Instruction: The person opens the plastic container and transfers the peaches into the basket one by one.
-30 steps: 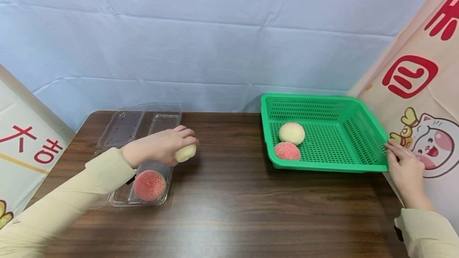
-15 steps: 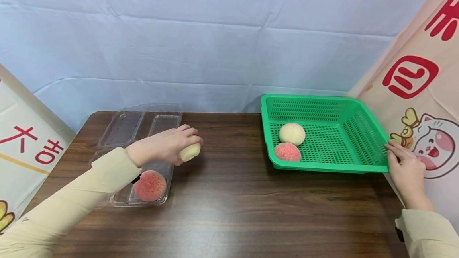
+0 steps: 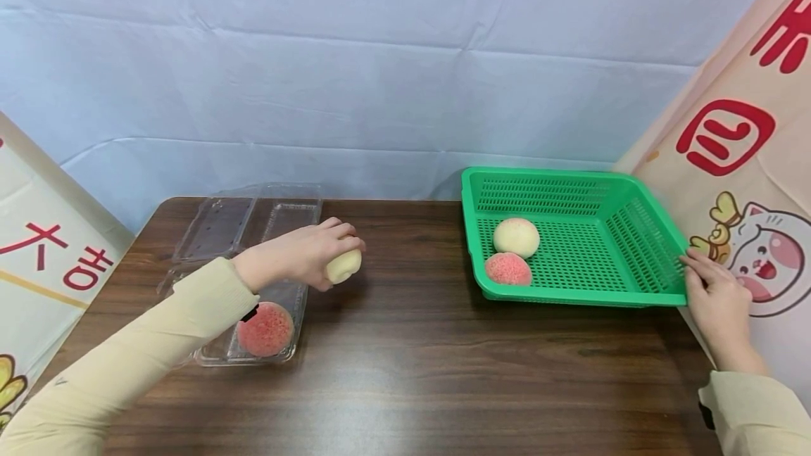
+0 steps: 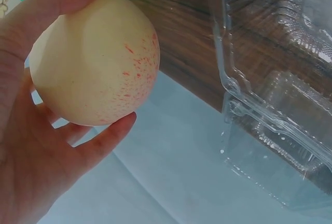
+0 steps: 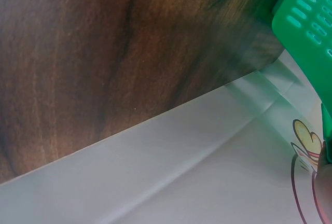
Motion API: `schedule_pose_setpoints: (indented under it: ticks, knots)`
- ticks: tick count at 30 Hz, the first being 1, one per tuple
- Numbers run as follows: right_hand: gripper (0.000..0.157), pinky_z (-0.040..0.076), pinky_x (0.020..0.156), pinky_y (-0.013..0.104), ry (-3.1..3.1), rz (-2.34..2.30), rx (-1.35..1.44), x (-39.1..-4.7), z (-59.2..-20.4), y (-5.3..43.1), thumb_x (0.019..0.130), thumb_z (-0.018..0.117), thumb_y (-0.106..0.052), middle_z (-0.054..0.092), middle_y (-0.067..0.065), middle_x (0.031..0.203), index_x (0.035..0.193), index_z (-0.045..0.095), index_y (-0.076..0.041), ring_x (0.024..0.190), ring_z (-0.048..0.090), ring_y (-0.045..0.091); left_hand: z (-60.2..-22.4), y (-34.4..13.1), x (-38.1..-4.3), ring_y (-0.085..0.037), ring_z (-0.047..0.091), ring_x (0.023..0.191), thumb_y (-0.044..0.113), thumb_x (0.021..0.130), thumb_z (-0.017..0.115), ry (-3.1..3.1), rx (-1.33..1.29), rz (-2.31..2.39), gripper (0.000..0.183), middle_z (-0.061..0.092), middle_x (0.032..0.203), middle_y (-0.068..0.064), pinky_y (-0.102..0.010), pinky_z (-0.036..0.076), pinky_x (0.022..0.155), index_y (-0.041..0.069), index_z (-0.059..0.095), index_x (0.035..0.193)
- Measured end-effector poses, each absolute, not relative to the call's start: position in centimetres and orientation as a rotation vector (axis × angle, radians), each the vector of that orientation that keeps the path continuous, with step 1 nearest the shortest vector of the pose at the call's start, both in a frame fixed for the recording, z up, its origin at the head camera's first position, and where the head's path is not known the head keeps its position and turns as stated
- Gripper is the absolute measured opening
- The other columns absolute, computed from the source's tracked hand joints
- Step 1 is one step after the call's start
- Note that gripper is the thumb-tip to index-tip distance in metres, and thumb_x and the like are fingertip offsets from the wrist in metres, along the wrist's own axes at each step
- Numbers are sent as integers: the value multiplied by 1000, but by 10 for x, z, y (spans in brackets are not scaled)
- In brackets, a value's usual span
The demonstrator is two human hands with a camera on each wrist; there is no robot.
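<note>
The left-hand fingers [image 4: 106, 143] are curled round a pale ball [image 4: 98, 63], thumb on one side and fingertips on the other, spread about as wide as the ball itself. The left hand [image 3: 307, 255] holds it above the worktop [image 3: 412, 378], just right of a clear container [image 3: 288, 227] near the far left corner. In my judgement the ball should be held with light, even pressure, level and high enough to clear the container's thin rim; setting it down rather than dropping it would limit rolling. The right hand [image 3: 719, 301] has its fingers hooked over the right rim of a green basket [image 3: 583, 295]; that hold should suffice to steady it, without tipping. Inside the basket, at its left end, a second pale ball [image 3: 516, 238] sits beside a red ball [image 3: 509, 268]. A larger red ball [image 3: 266, 329] lies at the container's near end. The worktop is dark wood grain with a glossy reflection toward its near edge; the basket stands near the far right corner. Beyond the far edge hangs a creased pale cloth [image 3: 380, 90]; printed hangings [image 3: 709, 181] flank both ends.
</note>
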State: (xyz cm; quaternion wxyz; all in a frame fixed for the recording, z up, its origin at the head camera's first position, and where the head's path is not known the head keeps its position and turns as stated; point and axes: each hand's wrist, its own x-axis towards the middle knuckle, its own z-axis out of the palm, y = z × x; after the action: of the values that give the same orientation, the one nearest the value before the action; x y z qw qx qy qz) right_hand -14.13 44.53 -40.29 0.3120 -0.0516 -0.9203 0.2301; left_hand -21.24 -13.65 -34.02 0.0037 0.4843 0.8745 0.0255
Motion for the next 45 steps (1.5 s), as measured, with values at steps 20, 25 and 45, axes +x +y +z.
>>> schedule_pose_setpoints:
  ticks: [20, 25, 45]
  knots:
    - [31, 19, 99, 11, -2419, 602, -123, -142, -403, 445, 91, 42, -10, 28, -50, 107, 106, 64, 8, 116, 31, -18, -340, -117, -219, -24, 46, 98, 22, 56, 80, 2766, 1506, 68, 65, 52, 107, -6, -36, 47, 75, 11, 55, 115]
    - [32, 19, 100, 12, -2434, 597, -126, -142, -402, 446, 91, 42, -11, 26, -51, 107, 106, 63, 8, 118, 30, -17, -336, -111, -219, -24, 46, 99, 23, 57, 80, 2758, 1488, 41, 67, 51, 109, -7, -36, 47, 74, 11, 54, 118]
    - [32, 19, 102, 15, -2444, 589, -123, -141, -403, 446, 92, 42, -10, 27, -49, 108, 107, 63, 8, 121, 32, -11, -330, -95, -221, -24, 44, 103, 25, 60, 80, 2728, 1473, 28, 68, 51, 111, -5, -35, 46, 78, 12, 52, 121]
